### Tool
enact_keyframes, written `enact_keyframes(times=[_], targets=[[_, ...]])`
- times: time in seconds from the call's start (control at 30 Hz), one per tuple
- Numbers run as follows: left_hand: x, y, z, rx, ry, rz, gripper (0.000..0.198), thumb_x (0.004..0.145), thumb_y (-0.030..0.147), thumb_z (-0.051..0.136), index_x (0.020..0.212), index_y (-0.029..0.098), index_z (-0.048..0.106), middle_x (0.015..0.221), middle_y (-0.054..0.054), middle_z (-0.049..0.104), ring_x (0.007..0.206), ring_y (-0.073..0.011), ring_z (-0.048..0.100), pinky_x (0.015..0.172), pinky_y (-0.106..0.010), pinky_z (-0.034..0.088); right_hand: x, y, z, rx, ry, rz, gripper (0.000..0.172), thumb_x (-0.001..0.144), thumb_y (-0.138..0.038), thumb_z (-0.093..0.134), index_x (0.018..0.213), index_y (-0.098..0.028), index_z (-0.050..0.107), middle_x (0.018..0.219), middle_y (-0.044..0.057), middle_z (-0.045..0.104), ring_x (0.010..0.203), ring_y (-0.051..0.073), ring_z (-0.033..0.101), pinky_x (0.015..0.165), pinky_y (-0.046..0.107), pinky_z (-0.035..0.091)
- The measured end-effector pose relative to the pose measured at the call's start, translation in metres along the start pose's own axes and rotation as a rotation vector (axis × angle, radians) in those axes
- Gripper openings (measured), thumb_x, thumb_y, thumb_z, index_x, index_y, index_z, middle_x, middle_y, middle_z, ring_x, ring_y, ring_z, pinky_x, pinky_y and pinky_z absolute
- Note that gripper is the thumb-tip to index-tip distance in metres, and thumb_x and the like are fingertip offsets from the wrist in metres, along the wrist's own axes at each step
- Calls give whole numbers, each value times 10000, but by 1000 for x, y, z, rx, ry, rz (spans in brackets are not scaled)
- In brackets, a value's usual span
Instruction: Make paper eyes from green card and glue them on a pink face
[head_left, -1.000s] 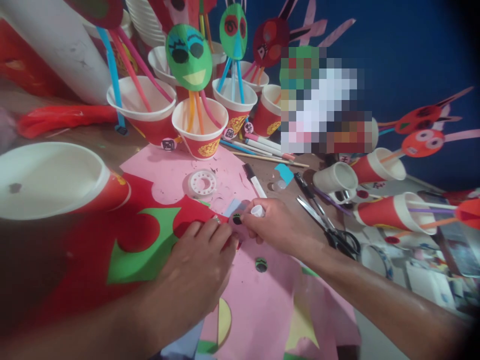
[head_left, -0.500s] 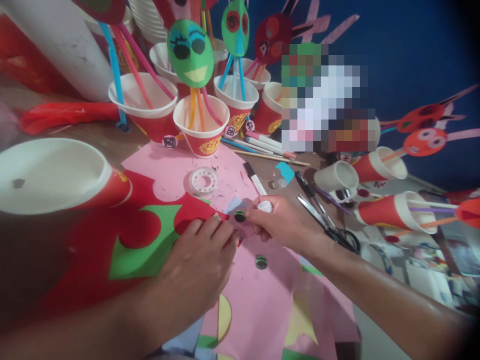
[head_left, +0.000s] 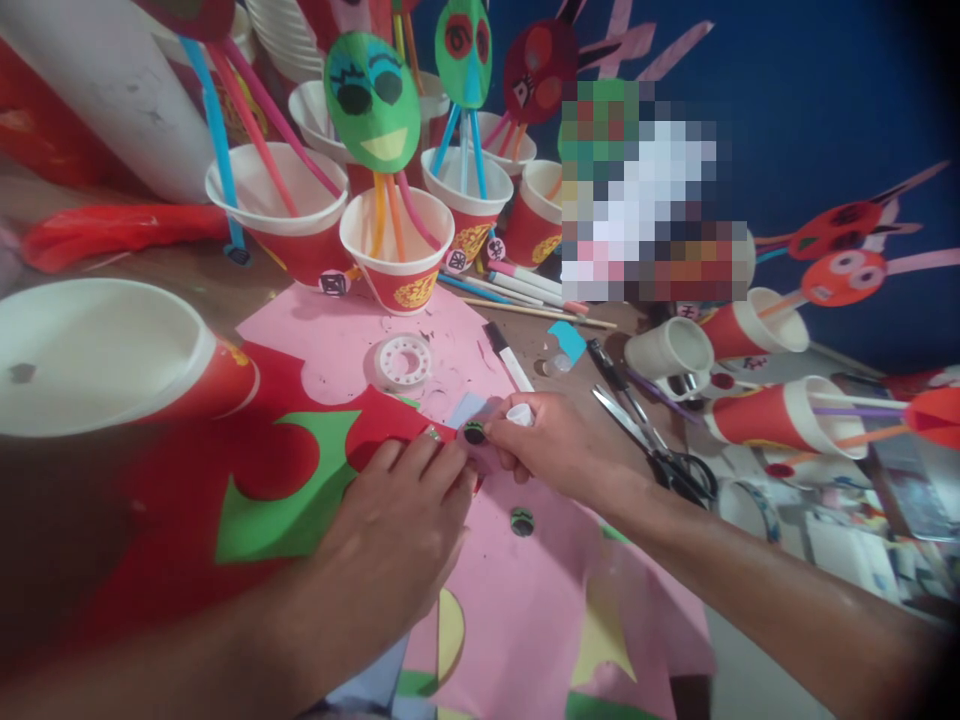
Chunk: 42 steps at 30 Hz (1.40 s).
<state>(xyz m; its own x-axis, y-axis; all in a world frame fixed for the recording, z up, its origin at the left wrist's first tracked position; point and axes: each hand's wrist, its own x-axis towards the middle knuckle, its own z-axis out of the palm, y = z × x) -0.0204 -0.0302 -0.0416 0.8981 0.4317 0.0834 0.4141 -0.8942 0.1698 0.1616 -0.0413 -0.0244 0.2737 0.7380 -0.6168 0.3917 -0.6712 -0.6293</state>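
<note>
My right hand is closed around a small white cylinder, whose flat round end pokes out above the fingers; most of it is hidden. Its thumb and forefinger meet at the edge of a small black-and-green paper circle. Palm down on the coloured sheets, my left hand has its fingers stretched forward, with the fingertips beside that circle. A second black-and-green paper circle lies on pink paper, just below my right hand.
Scissors lie right of my right wrist, near a black-and-white marker. A white tape ring sits ahead. Red paper cups with straw-necked paper faces stand behind, and a large cup lies at left.
Both hands stay nearly in place at the small paper circle. The whole view has shifted slightly, moving the cups a little to the left.
</note>
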Motion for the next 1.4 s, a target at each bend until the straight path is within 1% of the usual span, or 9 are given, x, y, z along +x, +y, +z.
enact_keyframes(times=[0.27, 0.5, 0.73, 0.9, 1.07, 1.17, 1.3, 1.4], targets=[[-1, 0, 0, -12, -26, -12, 315, 895, 328, 537, 1136, 157, 645, 1129, -84, 636, 1025, -271, 476, 824, -402, 318, -3, -5, -1, -12, -7, 3, 119, 692, -193, 522, 581, -200, 563, 439, -62, 547, 386, 75, 511, 378, 160, 354], [0, 1, 0, 0, -16, -9, 310, 863, 323, 574, 1110, 156, 658, 1094, -81, 644, 994, -269, 487, 799, -401, 319, -2, -3, -1, -38, -5, -9, 152, 689, -188, 532, 540, -202, 555, 416, -57, 543, 389, 80, 515, 380, 162, 349], [0, 0, -1, 4, -34, -13, 340, 867, 326, 562, 1146, 149, 641, 1184, -94, 623, 1008, -268, 493, 805, -402, 323, -3, -5, -1, -89, 7, -18, 187, 692, -177, 505, 524, -211, 577, 400, -59, 553, 394, 81, 511, 370, 160, 336], [0, 1, -2, -1, -58, -1, 329, 891, 323, 526, 1155, 164, 642, 1261, -79, 603, 1049, -274, 491, 828, -413, 321, -3, -2, 0, -80, 14, -25, 131, 697, -170, 509, 610, -206, 601, 456, -53, 592, 406, 83, 535, 386, 163, 368], [1, 2, -4, 6, -91, -1, 335, 902, 325, 521, 1176, 171, 636, 1305, -52, 588, 1059, -266, 490, 832, -413, 330, -1, 2, 0, -84, -2, -40, 126, 702, -172, 506, 614, -198, 593, 468, -40, 598, 419, 91, 550, 379, 170, 361], [1, 1, -4, 7, -85, 6, 329, 907, 330, 517, 1167, 175, 644, 1295, -42, 597, 1049, -261, 492, 826, -411, 335, 0, 4, 0, -88, -1, -50, 127, 710, -190, 504, 622, -208, 594, 484, -43, 608, 428, 100, 558, 383, 183, 369], [2, 1, -4, 21, -76, 17, 342, 903, 337, 524, 1174, 164, 642, 1280, -53, 604, 1053, -267, 490, 812, -414, 340, -3, -2, -3, -81, -30, -51, 133, 727, -207, 514, 617, -218, 589, 463, -52, 599, 429, 105, 559, 409, 189, 388], [1, 1, -5, 31, -79, 18, 340, 902, 336, 528, 1175, 169, 641, 1288, -58, 599, 1059, -268, 492, 811, -412, 343, -8, -10, -9, -101, -41, -9, 112, 730, -197, 536, 644, -216, 606, 448, -57, 593, 414, 99, 549, 420, 185, 392]])
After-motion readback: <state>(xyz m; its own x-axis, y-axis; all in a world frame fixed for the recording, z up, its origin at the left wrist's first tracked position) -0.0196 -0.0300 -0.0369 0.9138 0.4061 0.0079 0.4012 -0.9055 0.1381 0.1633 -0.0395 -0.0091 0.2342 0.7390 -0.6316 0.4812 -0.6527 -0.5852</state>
